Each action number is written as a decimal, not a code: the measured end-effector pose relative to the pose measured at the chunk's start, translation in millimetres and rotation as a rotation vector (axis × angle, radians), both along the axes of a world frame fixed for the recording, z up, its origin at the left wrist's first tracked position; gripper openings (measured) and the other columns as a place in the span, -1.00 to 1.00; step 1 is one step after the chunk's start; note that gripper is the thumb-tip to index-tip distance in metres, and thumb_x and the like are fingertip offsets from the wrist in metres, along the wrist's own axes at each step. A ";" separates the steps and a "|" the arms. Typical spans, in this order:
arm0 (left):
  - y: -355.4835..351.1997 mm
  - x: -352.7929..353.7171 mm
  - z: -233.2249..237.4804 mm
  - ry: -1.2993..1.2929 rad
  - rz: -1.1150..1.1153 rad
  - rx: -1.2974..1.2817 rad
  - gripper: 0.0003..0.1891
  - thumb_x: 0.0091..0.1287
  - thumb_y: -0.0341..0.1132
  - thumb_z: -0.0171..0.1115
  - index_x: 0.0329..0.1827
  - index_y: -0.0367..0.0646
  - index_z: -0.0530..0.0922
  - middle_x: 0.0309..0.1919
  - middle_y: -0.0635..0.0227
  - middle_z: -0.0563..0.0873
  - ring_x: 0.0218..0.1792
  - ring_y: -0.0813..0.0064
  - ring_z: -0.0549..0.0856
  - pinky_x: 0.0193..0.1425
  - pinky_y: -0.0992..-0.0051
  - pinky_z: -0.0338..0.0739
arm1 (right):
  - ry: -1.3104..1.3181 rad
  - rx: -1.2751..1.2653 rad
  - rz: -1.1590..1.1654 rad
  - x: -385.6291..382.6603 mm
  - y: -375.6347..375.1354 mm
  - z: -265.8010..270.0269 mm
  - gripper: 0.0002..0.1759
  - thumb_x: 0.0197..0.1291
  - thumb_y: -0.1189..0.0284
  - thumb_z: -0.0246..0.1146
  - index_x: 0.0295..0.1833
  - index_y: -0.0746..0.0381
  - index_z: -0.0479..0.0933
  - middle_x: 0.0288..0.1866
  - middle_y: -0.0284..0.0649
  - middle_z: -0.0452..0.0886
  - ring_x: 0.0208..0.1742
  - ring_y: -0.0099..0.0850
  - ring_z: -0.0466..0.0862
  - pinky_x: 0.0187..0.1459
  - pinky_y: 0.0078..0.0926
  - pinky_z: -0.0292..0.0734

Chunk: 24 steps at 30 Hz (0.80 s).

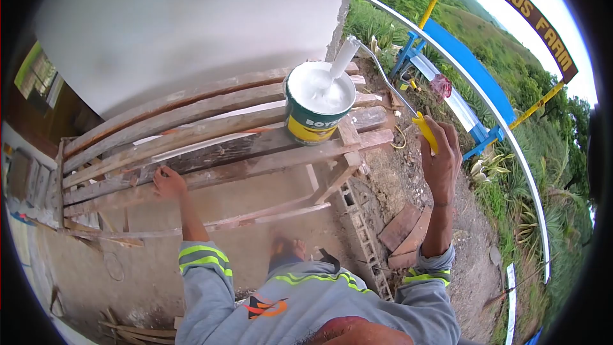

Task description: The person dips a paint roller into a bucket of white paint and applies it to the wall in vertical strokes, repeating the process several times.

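Note:
My right hand (440, 153) is closed round the yellow handle of a paint roller (345, 57). Its bent metal rod runs up to the white roller sleeve, which leans into an open bucket (306, 129) of white paint. The green and yellow bucket stands upright on the right part of a scaffold of wooden planks (211, 124). On the scaffold's near plank, to the left of the bucket, rests my left hand (169, 183), its fingers on the wood, apparently with nothing in it.
A pale wall (191, 19) rises behind the planks. Hollow blocks (357, 223) and brown slabs (405, 230) lie on the ground below. At the right are a curved white rail (511, 134), a blue bench and a farm sign (523, 9).

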<state>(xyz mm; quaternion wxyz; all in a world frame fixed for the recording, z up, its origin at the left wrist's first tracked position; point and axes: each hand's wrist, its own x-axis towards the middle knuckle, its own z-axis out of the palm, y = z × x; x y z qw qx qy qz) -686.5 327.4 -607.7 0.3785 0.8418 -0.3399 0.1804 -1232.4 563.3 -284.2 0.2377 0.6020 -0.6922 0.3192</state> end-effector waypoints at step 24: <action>-15.3 21.3 -25.0 -0.011 0.051 0.043 -0.66 0.38 0.08 0.09 -0.12 0.17 0.75 -0.03 0.53 0.80 0.06 0.23 0.62 0.14 -0.09 0.18 | -1.527 0.409 0.383 -18.7 6.6 -62.2 -0.61 0.51 0.30 0.11 0.18 0.42 0.54 -0.34 -0.28 0.62 -0.59 -0.65 0.50 -0.62 -0.69 0.35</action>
